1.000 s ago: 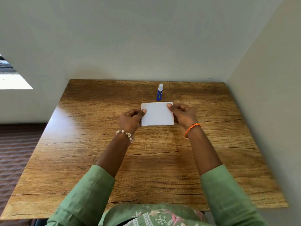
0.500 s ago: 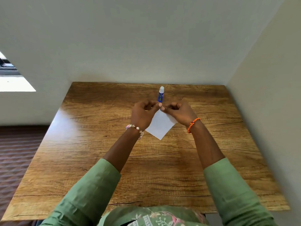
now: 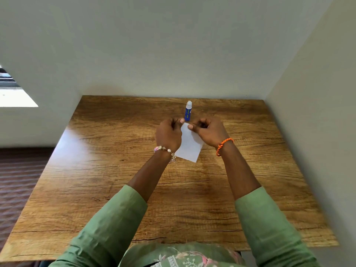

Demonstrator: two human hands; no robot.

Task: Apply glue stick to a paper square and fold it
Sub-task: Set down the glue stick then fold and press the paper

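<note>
1. we see the white paper square (image 3: 189, 144) turned like a diamond above the wooden table (image 3: 115, 180), its top corner pinched by our left hand (image 3: 168, 134) and right hand (image 3: 209, 132).
2. the capped blue glue stick (image 3: 188, 111) stands just behind.
3. 1 second ago we held the paper level, by its 2 top corners.

paper square (image 3: 189, 144) sides behind hands, glue stick (image 3: 188, 112) label unreadable

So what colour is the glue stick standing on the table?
The glue stick is blue with a white cap, seen clearly in the head view, upright just beyond the hands.
</note>
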